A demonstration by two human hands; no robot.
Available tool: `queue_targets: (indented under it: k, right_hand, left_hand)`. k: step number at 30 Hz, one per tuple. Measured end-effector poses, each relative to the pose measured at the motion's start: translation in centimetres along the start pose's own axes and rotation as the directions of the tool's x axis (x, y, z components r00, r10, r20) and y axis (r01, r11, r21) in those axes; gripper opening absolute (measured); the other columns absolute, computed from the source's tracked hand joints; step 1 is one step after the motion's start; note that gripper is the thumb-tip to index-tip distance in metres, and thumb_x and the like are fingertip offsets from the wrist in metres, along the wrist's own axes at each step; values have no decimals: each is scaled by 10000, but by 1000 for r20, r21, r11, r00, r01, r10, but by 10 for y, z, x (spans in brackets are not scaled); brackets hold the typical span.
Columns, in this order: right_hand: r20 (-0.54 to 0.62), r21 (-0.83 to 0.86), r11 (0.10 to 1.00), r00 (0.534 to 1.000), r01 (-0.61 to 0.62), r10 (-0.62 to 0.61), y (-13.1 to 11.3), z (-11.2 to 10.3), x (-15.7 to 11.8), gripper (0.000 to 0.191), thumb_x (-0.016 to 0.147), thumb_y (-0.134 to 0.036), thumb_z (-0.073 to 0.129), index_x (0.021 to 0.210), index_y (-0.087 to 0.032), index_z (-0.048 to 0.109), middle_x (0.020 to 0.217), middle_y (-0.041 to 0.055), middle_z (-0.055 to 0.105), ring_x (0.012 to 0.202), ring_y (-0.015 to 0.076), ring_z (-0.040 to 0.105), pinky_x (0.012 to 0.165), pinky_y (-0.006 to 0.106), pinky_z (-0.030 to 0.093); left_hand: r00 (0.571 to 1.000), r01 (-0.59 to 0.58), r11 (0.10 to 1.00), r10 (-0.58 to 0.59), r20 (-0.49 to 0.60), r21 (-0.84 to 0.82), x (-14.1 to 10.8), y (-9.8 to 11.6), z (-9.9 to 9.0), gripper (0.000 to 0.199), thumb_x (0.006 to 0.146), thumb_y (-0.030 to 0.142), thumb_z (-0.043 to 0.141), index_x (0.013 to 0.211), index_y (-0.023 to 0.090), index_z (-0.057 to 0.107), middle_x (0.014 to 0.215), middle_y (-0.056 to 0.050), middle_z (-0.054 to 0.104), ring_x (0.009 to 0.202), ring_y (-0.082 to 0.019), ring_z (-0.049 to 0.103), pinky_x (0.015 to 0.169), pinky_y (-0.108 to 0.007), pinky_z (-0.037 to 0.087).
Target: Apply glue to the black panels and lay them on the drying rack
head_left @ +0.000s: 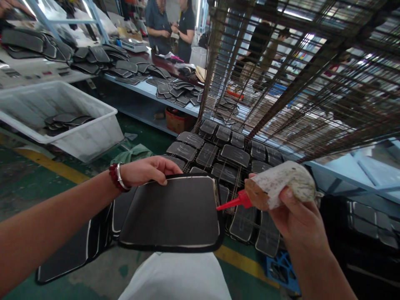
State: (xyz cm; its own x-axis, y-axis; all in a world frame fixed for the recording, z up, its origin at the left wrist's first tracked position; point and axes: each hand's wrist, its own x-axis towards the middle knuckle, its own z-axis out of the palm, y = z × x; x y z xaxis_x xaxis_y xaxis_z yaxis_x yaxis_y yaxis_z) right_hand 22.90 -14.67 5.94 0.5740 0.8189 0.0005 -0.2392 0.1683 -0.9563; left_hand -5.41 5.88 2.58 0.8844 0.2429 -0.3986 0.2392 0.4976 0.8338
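Observation:
My left hand grips the upper edge of a dark rounded panel, thumb on its face and fingers behind. A pale line runs around the panel's border. In my right hand is a squeeze bottle wrapped in stained white material, lying on its side. Its red nozzle points left, with the tip at the panel's right edge. Behind and to the left of the held panel are more dark panels with pale borders.
Wire racks bearing several dark pieces stand ahead; more tilted racks rise at right. A white bin holds dark pieces at left. Piles of pieces lie on the bench. Two people stand behind it. A blue crate sits low right.

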Motion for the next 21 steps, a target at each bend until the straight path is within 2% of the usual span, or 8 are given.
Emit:
queue_targets:
  k: [7,13,15,19,21]
  right_hand:
    - [-37,18,1000,999,-21,21,1,-5,-11,479,689,-356,794,1128,-250,637,1018,100,726,934,304,691,923,530,519]
    - [-173,22,1000,985,-20,24,4,-8,-14,530,684,-384,791,1168,-255,618,1034,110,719,965,321,679,935,572,497]
    - [-240,44,999,971,0,11,9,-10,-12,541,670,-398,802,1160,-246,627,1071,97,708,973,296,677,905,502,538]
    - [-375,90,991,926,96,-55,20,-12,-6,442,695,-348,805,1095,-225,663,1046,32,706,957,163,665,844,268,563]
    - [-417,95,987,906,127,-76,24,-12,-3,403,718,-323,796,1082,-206,669,1021,27,705,965,137,653,838,229,555]
  left_hand:
    - [999,-27,998,24,-41,-57,2,-4,-5,416,580,32,666,972,142,751,971,-96,753,781,-197,702,689,-248,560]
    - [989,-72,994,60,-137,-87,3,-6,-4,394,588,32,675,960,134,751,980,-115,744,793,-215,696,697,-275,567]
    - [982,-91,988,68,-173,-124,3,-8,-3,409,601,24,678,989,138,741,1006,-123,737,820,-221,696,719,-293,569]
    - [967,-130,970,77,-243,-206,5,-16,0,426,605,-2,693,1002,153,721,1041,-125,725,851,-234,696,734,-318,574]
    - [962,-141,962,78,-260,-234,6,-19,1,426,604,-7,701,999,152,715,1042,-124,723,838,-233,698,726,-322,578]
